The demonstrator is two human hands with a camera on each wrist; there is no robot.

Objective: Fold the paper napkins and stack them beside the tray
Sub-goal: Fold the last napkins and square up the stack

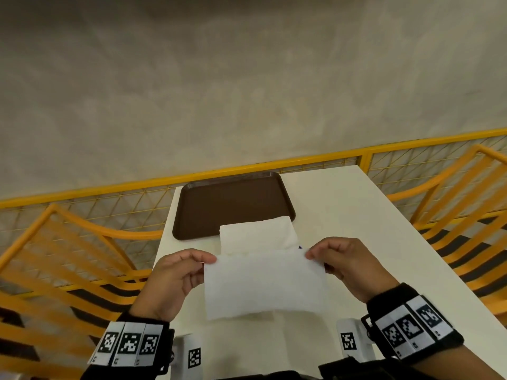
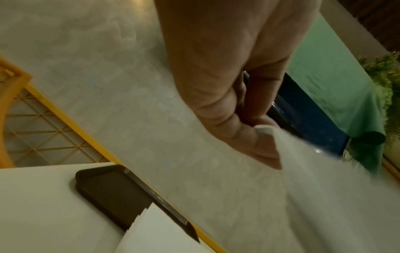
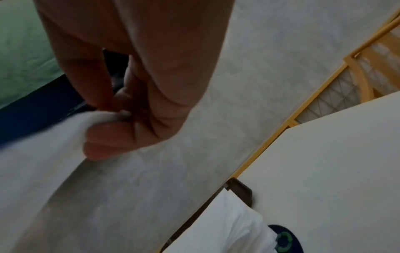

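The left hand (image 1: 175,281) and right hand (image 1: 354,266) each pinch a top corner of a white paper napkin (image 1: 264,283). It hangs above the white table's (image 1: 356,215) near edge, before the brown plastic tray (image 1: 233,204).

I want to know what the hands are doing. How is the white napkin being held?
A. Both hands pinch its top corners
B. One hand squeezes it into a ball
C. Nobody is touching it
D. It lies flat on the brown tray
A: the left hand and the right hand each pinch a top corner of the napkin, which hangs spread out between them above the table.
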